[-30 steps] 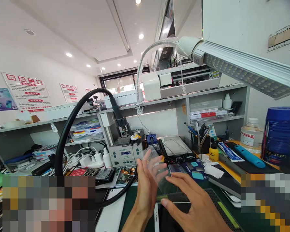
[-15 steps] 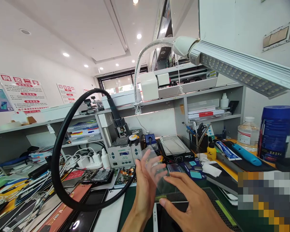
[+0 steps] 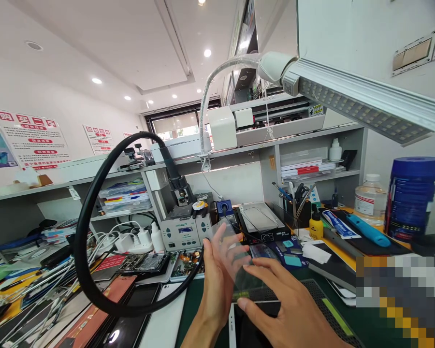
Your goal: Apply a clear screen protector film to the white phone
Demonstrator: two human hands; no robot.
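A clear, thin rectangular sheet (image 3: 247, 279), perhaps a screen protector, is held up at a tilt between my two hands. My left hand (image 3: 216, 285) supports its left side, with the thumb up along the edge and the spread fingers showing through from behind. At the sheet's lower right, my right hand (image 3: 295, 304) curls round the edge, index finger on the side and thumb near the bottom corner. Beneath my right hand lies a white-framed phone (image 3: 232, 325) with a dark screen, partly covered by that hand.
A black hose (image 3: 80, 241) loops at the left, in front of a soldering or hot-air station (image 3: 183, 234). Phones and cables crowd the left bench. A yellow bottle (image 3: 316, 224), a pen holder (image 3: 300, 212) and a blue canister (image 3: 413, 198) stand at the right. An LED lamp (image 3: 362, 106) hangs overhead.
The view has shifted very slightly. Both hands and the clear sheet keep nearly the same pose.
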